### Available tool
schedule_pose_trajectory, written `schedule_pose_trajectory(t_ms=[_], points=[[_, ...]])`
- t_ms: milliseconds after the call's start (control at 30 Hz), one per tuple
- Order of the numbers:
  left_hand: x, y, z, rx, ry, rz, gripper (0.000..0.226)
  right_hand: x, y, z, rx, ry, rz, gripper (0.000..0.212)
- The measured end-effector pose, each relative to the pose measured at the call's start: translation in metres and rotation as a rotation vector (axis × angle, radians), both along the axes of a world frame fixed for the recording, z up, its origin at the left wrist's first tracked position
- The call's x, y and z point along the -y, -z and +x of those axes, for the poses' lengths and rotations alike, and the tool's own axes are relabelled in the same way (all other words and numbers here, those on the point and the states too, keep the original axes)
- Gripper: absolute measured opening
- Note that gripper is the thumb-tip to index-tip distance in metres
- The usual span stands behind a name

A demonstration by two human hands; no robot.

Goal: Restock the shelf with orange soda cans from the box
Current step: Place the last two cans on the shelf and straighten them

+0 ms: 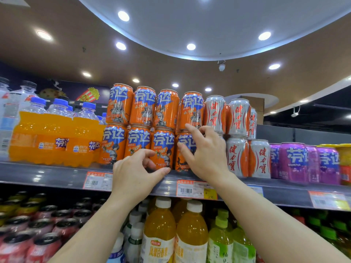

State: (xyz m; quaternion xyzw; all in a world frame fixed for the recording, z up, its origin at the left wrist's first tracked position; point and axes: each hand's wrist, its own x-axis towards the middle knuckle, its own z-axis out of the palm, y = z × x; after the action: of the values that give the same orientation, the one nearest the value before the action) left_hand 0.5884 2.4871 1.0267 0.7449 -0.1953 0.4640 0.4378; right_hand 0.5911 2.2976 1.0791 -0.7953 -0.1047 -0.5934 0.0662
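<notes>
Orange soda cans [141, 126] stand two layers high on the top shelf [57, 175], several per row. My left hand [135, 174] is in front of the lower row, fingers curled and apart, thumb at the base of a lower can [163, 147]. My right hand [204, 152] is spread against the rightmost stack, index fingertip touching the bottom of the upper can [191, 110], other fingers over the lower can [183, 149]. Neither hand encloses a can. The box is out of view.
Orange soda bottles [55, 137] stand left of the cans, silver-and-orange cans [237, 137] right of them, then purple cans [303, 162]. Price tags [196, 189] hang on the shelf edge. The lower shelf holds juice bottles [190, 234] and red cans [43, 224].
</notes>
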Motion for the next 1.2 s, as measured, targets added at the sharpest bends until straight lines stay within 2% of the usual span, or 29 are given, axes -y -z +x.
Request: schedule_pose_trajectory(t_ms=[233, 533, 600, 700, 800, 900, 1033, 1200], points=[[0.0, 0.002, 0.0, 0.015, -0.002, 0.005, 0.045, 0.001, 0.002, 0.0, 0.004, 0.163, -0.07, 0.064], [-0.003, 0.001, -0.001, 0.0, 0.009, 0.019, 0.048, 0.006, 0.004, -0.002, -0.036, 0.133, -0.073, 0.067], [-0.003, 0.001, -0.002, -0.007, 0.012, 0.023, 0.048, 0.011, 0.005, -0.006, 0.001, 0.017, 0.034, 0.063], [-0.005, 0.001, -0.001, -0.022, 0.021, 0.033, 0.047, 0.037, 0.002, -0.014, 0.087, -0.117, 0.315, 0.047], [-0.005, 0.001, -0.001, -0.032, 0.025, 0.036, 0.046, 0.08, -0.005, -0.023, 0.059, -0.02, 0.516, 0.038], [-0.004, 0.0, -0.001, -0.028, 0.017, 0.036, 0.046, 0.113, -0.01, -0.034, -0.063, 0.09, 0.64, 0.045], [-0.002, 0.0, -0.002, -0.022, -0.014, 0.041, 0.049, 0.125, 0.001, -0.043, -0.222, 0.188, 0.594, 0.065], [0.001, -0.001, -0.006, -0.033, -0.025, 0.055, 0.05, 0.128, 0.009, -0.04, -0.093, 0.281, 0.414, 0.064]])
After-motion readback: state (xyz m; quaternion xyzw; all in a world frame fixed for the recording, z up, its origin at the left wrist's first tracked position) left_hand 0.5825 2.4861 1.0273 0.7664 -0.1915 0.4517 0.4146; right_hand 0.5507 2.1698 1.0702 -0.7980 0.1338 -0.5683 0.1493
